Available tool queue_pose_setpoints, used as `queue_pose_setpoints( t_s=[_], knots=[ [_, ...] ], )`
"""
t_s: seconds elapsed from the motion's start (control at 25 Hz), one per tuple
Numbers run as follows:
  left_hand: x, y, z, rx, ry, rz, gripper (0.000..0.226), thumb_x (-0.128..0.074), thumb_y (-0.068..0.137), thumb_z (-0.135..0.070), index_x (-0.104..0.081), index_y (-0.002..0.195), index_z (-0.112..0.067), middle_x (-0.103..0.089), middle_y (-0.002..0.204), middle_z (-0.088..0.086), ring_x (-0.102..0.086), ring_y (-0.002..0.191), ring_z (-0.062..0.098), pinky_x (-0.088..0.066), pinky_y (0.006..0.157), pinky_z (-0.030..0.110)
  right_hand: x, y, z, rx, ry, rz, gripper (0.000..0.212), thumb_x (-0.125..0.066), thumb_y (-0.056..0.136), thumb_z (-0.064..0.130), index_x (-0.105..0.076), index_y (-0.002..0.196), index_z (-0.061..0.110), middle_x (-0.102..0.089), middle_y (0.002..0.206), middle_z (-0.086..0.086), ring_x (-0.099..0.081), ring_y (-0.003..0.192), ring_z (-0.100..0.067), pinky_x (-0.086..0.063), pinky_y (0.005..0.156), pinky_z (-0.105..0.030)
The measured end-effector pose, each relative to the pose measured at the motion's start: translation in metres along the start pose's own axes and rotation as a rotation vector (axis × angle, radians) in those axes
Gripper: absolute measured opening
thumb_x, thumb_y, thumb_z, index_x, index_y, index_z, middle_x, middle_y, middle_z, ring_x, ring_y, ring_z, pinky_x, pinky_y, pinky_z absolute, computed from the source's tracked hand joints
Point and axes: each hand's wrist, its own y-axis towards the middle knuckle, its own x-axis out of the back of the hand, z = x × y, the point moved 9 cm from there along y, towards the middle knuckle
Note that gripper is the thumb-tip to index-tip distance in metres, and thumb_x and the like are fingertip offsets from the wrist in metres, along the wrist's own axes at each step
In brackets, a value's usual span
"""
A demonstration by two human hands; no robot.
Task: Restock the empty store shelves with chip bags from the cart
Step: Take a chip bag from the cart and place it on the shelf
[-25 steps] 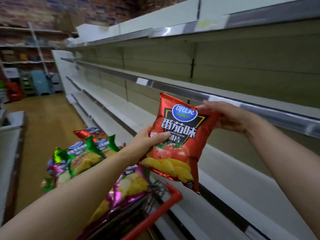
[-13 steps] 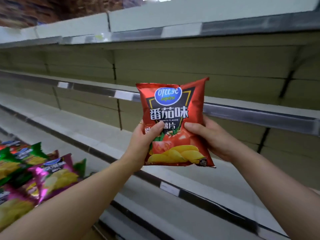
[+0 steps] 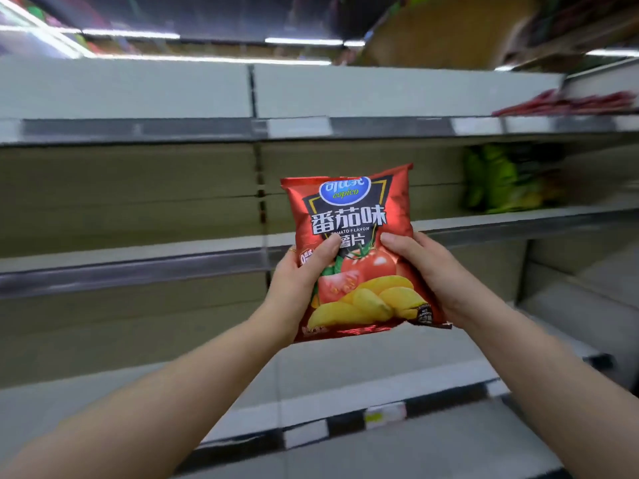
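**A:** Where is the red chip bag (image 3: 359, 243) right now?

**B:** It is upright in the air with its print facing the person, and both hands hold it. The left grip (image 3: 304, 274) wraps the bag's lower left edge with the thumb (image 3: 328, 250) pressed on the front. The right grip (image 3: 425, 274) does the same on the bag's lower right edge. Both pinch the bag; neither is spread.

**A:** And the shelves?

**B:** The middle shelf (image 3: 138, 267) runs directly behind the bag, with its front rail about level with the bag's middle. The top shelf (image 3: 138, 91) sits above the bag and a lower shelf (image 3: 345, 375) lies below it.

**A:** Is anything stocked?

**B:** Green bags (image 3: 498, 181) stand to the right of the bag on the middle shelf, but they are blurred. Some red packs (image 3: 567, 103) lie up and to the right of the bag; I cannot tell what they are.

**A:** So how should this 1 be placed well?

**B:** In my judgement, lift the bag's bottom seam over the rail behind it and slide it back toward the wall, print forward. Go light with the thumbs, because a puffed bag dents and chips crush. Set the bottom down flat before letting go, or the bag may tip forward off the edge. Starting close to the green bags on its right would make a neat row.
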Motion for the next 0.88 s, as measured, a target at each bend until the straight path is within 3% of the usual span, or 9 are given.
queue_pose_setpoints(
  t_s=[0.12, 0.2, 0.32, 0.44, 0.52, 0.68, 0.76, 0.88],
  knots=[
    [-0.079, 0.019, 0.014, 0.07, -0.005, 0.133, 0.061, -0.07, 0.067, -0.044, -0.063, 0.116, -0.01, -0.073, 0.103, 0.011, -0.07, 0.092, 0.028, -0.055, 0.085, 0.042, 0.074, -0.024, 0.02, -0.004, -0.034, -0.162, 0.046, -0.068, 0.076, 0.036, -0.065, 0.11, 0.005, -0.071, 0.103, -0.016, -0.066, 0.097, -0.033, -0.051, 0.091, -0.043],
    [-0.12, 0.031, 0.022, 0.101, -0.017, 0.198, 0.055, -0.069, 0.072, -0.043, -0.064, 0.115, -0.01, -0.073, 0.101, 0.011, -0.071, 0.09, 0.028, -0.056, 0.082, 0.04, 0.115, -0.035, 0.027, -0.041, -0.065, -0.274, 0.041, -0.065, 0.079, 0.037, -0.068, 0.105, 0.005, -0.071, 0.099, -0.015, -0.068, 0.093, -0.031, -0.052, 0.09, -0.04],
    [-0.172, 0.053, 0.043, 0.181, -0.028, 0.277, 0.042, -0.067, 0.08, -0.04, -0.067, 0.11, -0.011, -0.074, 0.094, 0.01, -0.072, 0.082, 0.025, -0.058, 0.073, 0.035, 0.173, -0.046, 0.031, -0.101, -0.118, -0.412, 0.034, -0.062, 0.082, 0.038, -0.07, 0.089, 0.005, -0.073, 0.086, -0.013, -0.069, 0.074, -0.024, -0.055, 0.078, -0.035],
    [-0.226, 0.074, 0.065, 0.292, -0.019, 0.363, 0.046, -0.068, 0.079, -0.045, -0.067, 0.11, -0.011, -0.074, 0.095, 0.012, -0.072, 0.084, 0.029, -0.057, 0.08, 0.041, 0.229, -0.051, 0.037, -0.121, -0.172, -0.507, 0.035, -0.062, 0.083, 0.039, -0.07, 0.081, 0.005, -0.073, 0.079, -0.011, -0.069, 0.065, -0.02, -0.057, 0.065, -0.029],
    [-0.264, 0.088, 0.076, 0.351, -0.012, 0.426, 0.05, -0.068, 0.078, -0.049, -0.067, 0.111, -0.011, -0.074, 0.096, 0.013, -0.071, 0.084, 0.03, -0.056, 0.082, 0.044, 0.27, -0.05, 0.043, -0.125, -0.201, -0.568, 0.038, -0.061, 0.083, 0.042, -0.07, 0.083, 0.005, -0.073, 0.08, -0.012, -0.069, 0.067, -0.022, -0.057, 0.065, -0.03],
    [-0.335, 0.132, 0.088, 0.409, -0.047, 0.502, 0.042, -0.064, 0.083, -0.047, -0.067, 0.105, -0.012, -0.074, 0.078, 0.01, -0.069, 0.056, 0.022, -0.058, 0.054, 0.034, 0.35, -0.026, 0.051, -0.163, -0.225, -0.623, 0.055, -0.067, 0.073, 0.052, -0.069, 0.101, 0.005, -0.072, 0.095, -0.016, -0.068, 0.091, -0.034, -0.053, 0.087, -0.046],
    [-0.36, 0.161, 0.094, 0.408, -0.017, 0.489, 0.041, -0.063, 0.083, -0.048, -0.067, 0.106, -0.014, -0.073, 0.078, 0.008, -0.068, 0.053, 0.02, -0.057, 0.05, 0.033, 0.384, -0.005, 0.055, -0.186, -0.238, -0.623, 0.062, -0.07, 0.065, 0.054, -0.068, 0.104, 0.006, -0.072, 0.096, -0.016, -0.067, 0.094, -0.035, -0.051, 0.09, -0.049],
    [-0.389, 0.197, 0.104, 0.413, 0.009, 0.512, 0.038, -0.064, 0.082, -0.049, -0.067, 0.1, -0.016, -0.073, 0.073, 0.007, -0.068, 0.052, 0.02, -0.057, 0.047, 0.032, 0.428, 0.021, 0.052, -0.181, -0.22, -0.627, 0.055, -0.067, 0.074, 0.049, -0.066, 0.108, 0.005, -0.071, 0.099, -0.017, -0.067, 0.095, -0.036, -0.052, 0.088, -0.049]
  ],
)
